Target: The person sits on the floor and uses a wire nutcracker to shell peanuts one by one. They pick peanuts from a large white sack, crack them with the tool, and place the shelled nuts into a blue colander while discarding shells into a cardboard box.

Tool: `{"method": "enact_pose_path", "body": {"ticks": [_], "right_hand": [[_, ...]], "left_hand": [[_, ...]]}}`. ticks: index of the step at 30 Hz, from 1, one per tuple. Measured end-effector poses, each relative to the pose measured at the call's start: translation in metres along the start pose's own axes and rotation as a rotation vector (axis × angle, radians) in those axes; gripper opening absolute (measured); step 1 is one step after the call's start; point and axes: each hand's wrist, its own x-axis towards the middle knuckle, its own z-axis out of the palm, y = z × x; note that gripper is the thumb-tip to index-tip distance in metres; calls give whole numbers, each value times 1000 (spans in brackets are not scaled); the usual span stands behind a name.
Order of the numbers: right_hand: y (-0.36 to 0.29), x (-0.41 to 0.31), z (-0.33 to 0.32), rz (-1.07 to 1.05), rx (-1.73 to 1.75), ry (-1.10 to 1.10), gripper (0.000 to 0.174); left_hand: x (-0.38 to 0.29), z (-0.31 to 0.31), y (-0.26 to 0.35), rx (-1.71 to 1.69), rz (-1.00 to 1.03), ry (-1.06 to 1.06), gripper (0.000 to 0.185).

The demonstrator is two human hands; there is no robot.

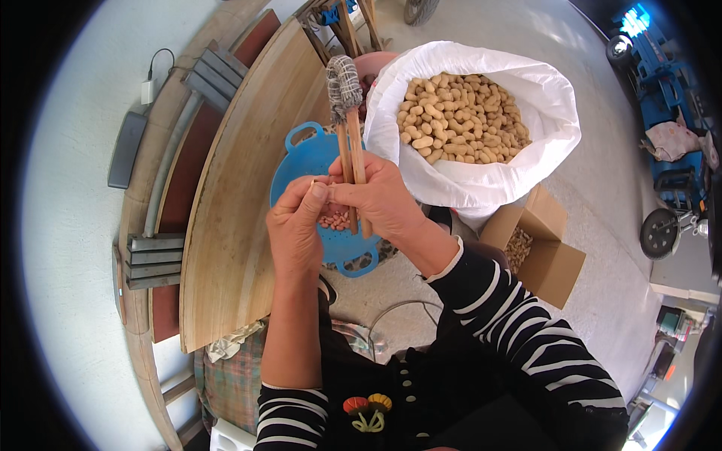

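My left hand (299, 217) and my right hand (381, 194) meet above a blue plastic colander (304, 158). A small piece, perhaps peanut shell, is pinched in my left thumb and finger. Two wooden sticks (351, 152), bound at their far end with grey cord, lie in my right hand and point away from me. Shelled pink peanuts (335, 220) rest in the colander under the hands. Beyond my right hand stands a white woven sack (474, 189), its mouth rolled wide, full of unshelled peanuts (451, 121). What my right fingertips hold is partly hidden.
An opened cardboard box (550, 268) with peanut shells (518, 248) stands on the floor at the right. A large wooden board (248, 197) leans along the left wall. Behind the colander is a pink basin (375, 62). A thin cable (395, 307) loops near my legs.
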Motion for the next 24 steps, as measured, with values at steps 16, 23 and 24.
{"method": "enact_pose_path", "body": {"ticks": [16,23,24], "right_hand": [[1,1,5,-186,-133,59,19],[-3,6,-10,-411,-637,111,19],[-6,6,-10,-430,-619,122,19]], "left_hand": [[-3,10,-2,-100,5,217,24],[1,-2,9,79,-69,242,19],[2,-2,7,16,-124,202,20]]}}
